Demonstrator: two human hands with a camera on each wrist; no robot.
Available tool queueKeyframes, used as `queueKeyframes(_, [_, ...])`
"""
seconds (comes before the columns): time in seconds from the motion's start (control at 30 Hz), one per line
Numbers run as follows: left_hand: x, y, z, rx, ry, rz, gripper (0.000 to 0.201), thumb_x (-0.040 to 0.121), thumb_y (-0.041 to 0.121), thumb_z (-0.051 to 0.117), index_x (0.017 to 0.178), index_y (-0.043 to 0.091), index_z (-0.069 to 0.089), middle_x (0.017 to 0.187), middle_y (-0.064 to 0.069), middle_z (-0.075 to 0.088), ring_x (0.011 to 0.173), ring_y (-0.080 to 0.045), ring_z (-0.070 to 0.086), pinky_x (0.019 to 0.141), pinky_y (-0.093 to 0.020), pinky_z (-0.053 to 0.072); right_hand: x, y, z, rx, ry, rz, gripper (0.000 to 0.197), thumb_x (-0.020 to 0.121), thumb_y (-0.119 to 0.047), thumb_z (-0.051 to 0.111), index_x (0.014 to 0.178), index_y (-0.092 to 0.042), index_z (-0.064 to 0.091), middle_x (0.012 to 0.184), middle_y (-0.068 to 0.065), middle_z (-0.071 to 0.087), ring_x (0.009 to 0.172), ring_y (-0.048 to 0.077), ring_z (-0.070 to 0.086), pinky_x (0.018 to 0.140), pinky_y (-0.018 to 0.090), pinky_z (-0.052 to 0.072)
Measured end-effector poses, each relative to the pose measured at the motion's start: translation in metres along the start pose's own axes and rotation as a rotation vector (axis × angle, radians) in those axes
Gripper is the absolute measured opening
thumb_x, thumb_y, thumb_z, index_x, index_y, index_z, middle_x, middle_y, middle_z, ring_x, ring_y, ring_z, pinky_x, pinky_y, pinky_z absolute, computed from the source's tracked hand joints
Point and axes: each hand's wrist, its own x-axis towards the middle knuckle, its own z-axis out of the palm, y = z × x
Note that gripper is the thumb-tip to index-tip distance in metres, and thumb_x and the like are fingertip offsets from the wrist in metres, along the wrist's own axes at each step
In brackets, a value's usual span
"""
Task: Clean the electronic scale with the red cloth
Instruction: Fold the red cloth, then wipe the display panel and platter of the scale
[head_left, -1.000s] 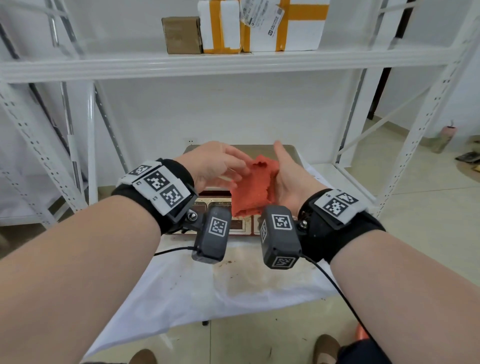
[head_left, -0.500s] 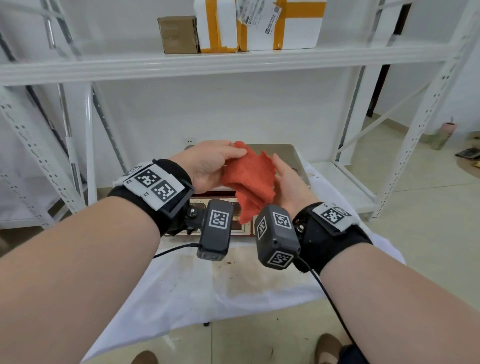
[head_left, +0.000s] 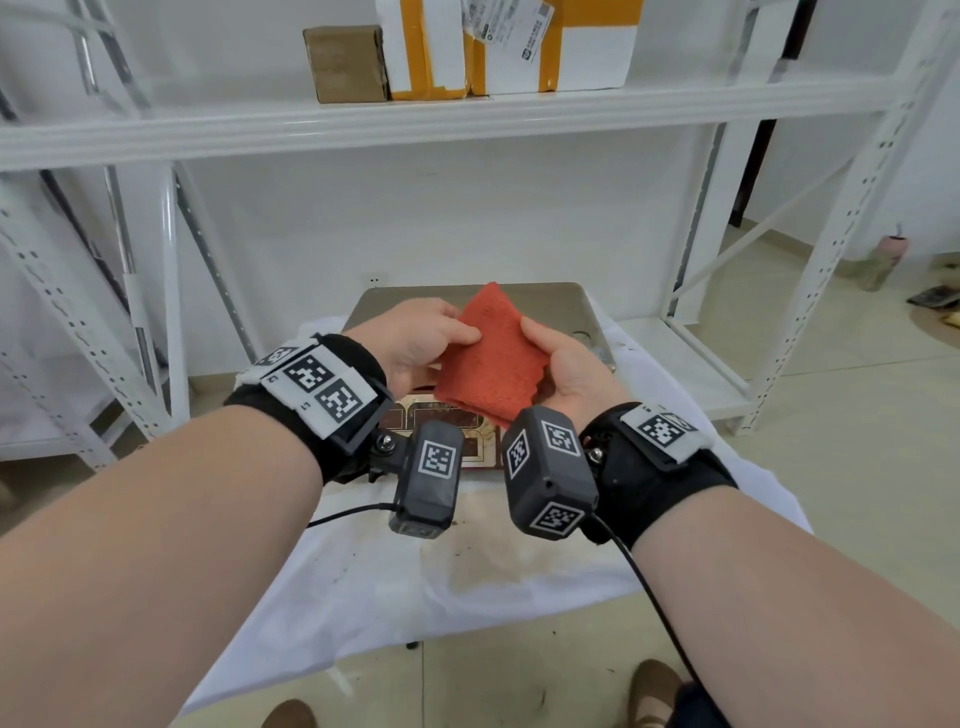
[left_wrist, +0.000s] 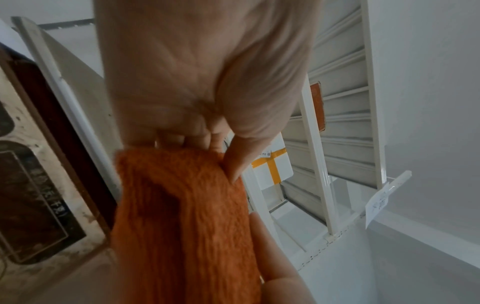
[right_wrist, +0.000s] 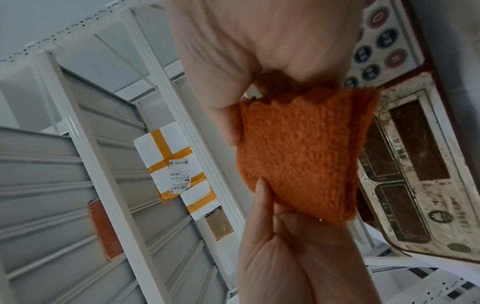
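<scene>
The red cloth (head_left: 491, 353) is folded into a small pad and held in the air between both hands, above the electronic scale (head_left: 561, 306). My left hand (head_left: 421, 338) pinches its left edge with thumb on top. My right hand (head_left: 563, 364) cups its right side, thumb pressed on the cloth. The scale has a steel weighing pan and a dirty, stained display panel (right_wrist: 405, 164) facing me. In the left wrist view the cloth (left_wrist: 182, 216) hangs below the pinching thumb. In the right wrist view the cloth (right_wrist: 298, 154) fills the middle, beside the scale's round buttons.
The scale stands on a stained white sheet (head_left: 467, 582) over a low table. A white metal shelf (head_left: 467, 114) crosses above, carrying a brown box (head_left: 345, 62) and taped white parcels (head_left: 509, 41). White rack uprights stand left and right. Tiled floor lies to the right.
The cloth has been folded over and drawn into a neater pad. My left thumb now lies on top of it and my right hand has closed round its right side.
</scene>
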Motion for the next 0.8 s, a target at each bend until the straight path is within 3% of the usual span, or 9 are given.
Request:
queueKeyframes(0.13, [0.004, 0.003, 0.009, 0.001, 0.059, 0.123, 0.028, 0.091, 0.005, 0.054, 0.109, 0.024, 0.044, 0.088, -0.008, 0.056, 0.068, -0.019, 0.055, 0.045, -0.025, 0.046, -0.004, -0.004, -0.005, -0.019, -0.017, 0.026, 0.027, 0.096, -0.032, 0.05, 0.1, -0.005, 0.055, 0.082, 0.016, 0.065, 0.068, 0.031, 0.063, 0.046, 0.038, 0.055])
queueKeyframes(0.2, [0.006, 0.002, 0.013, 0.05, 0.019, 0.175, 0.03, 0.091, 0.003, 0.053, 0.105, 0.028, 0.046, 0.092, -0.01, 0.057, 0.068, -0.023, 0.056, 0.049, -0.028, 0.05, -0.004, -0.007, -0.008, -0.017, -0.034, 0.041, 0.031, 0.097, -0.035, 0.048, 0.099, -0.004, 0.056, 0.069, 0.017, 0.069, 0.055, 0.031, 0.067, 0.041, 0.042, 0.054])
queueKeyframes(0.27, [0.01, 0.0, 0.016, 0.227, 0.004, 0.238, 0.026, 0.09, 0.003, 0.053, 0.101, 0.027, 0.051, 0.089, -0.007, 0.057, 0.072, -0.024, 0.057, 0.057, -0.032, 0.051, -0.004, -0.01, -0.011, -0.004, -0.073, 0.039, 0.033, 0.096, -0.036, 0.049, 0.101, -0.004, 0.057, 0.067, 0.021, 0.07, 0.053, 0.035, 0.067, 0.046, 0.049, 0.054])
queueKeyframes(0.33, [0.014, -0.002, 0.02, 0.406, -0.008, 0.294, 0.022, 0.089, 0.008, 0.057, 0.103, 0.024, 0.055, 0.08, 0.0, 0.055, 0.074, -0.022, 0.057, 0.065, -0.035, 0.052, -0.003, -0.015, -0.014, 0.038, -0.132, 0.03, 0.035, 0.095, -0.036, 0.049, 0.104, -0.004, 0.059, 0.078, 0.021, 0.071, 0.063, 0.037, 0.069, 0.054, 0.056, 0.055])
queueKeyframes(0.47, [0.019, -0.001, 0.027, 0.563, -0.071, 0.363, 0.027, 0.087, 0.012, 0.061, 0.113, 0.016, 0.059, 0.075, 0.008, 0.046, 0.079, -0.017, 0.05, 0.081, -0.04, 0.053, 0.001, -0.027, -0.023, -0.058, -0.126, -0.018, 0.036, 0.096, -0.037, 0.046, 0.098, -0.004, 0.06, 0.091, 0.016, 0.065, 0.07, 0.03, 0.069, 0.063, 0.049, 0.058])
queueKeyframes(0.57, [0.023, 0.0, 0.028, 0.562, -0.055, 0.401, 0.034, 0.09, 0.019, 0.059, 0.123, 0.021, 0.055, 0.086, 0.016, 0.045, 0.088, -0.016, 0.054, 0.082, -0.037, 0.054, 0.006, -0.039, -0.034, -0.177, -0.031, -0.071, 0.034, 0.095, -0.038, 0.049, 0.108, -0.009, 0.06, 0.093, 0.013, 0.065, 0.08, 0.027, 0.064, 0.078, 0.043, 0.054])
queueKeyframes(0.67, [0.03, -0.006, 0.024, 0.595, 0.016, 0.421, 0.036, 0.093, 0.026, 0.053, 0.128, 0.021, 0.05, 0.094, 0.005, 0.051, 0.082, -0.017, 0.056, 0.083, -0.037, 0.054, 0.01, -0.054, -0.045, -0.196, 0.123, -0.227, 0.025, 0.095, -0.032, 0.052, 0.103, -0.01, 0.059, 0.082, 0.009, 0.063, 0.07, 0.022, 0.061, 0.073, 0.038, 0.052])
queueKeyframes(0.8, [0.042, -0.021, 0.018, 0.767, 0.062, 0.391, 0.03, 0.095, 0.026, 0.048, 0.123, 0.018, 0.054, 0.1, 0.004, 0.054, 0.086, -0.013, 0.052, 0.078, -0.025, 0.044, 0.024, -0.067, -0.063, -0.68, 0.501, -0.627, 0.009, 0.089, -0.024, 0.047, 0.086, -0.016, 0.046, 0.069, 0.008, 0.056, 0.056, 0.025, 0.058, 0.061, 0.044, 0.054])
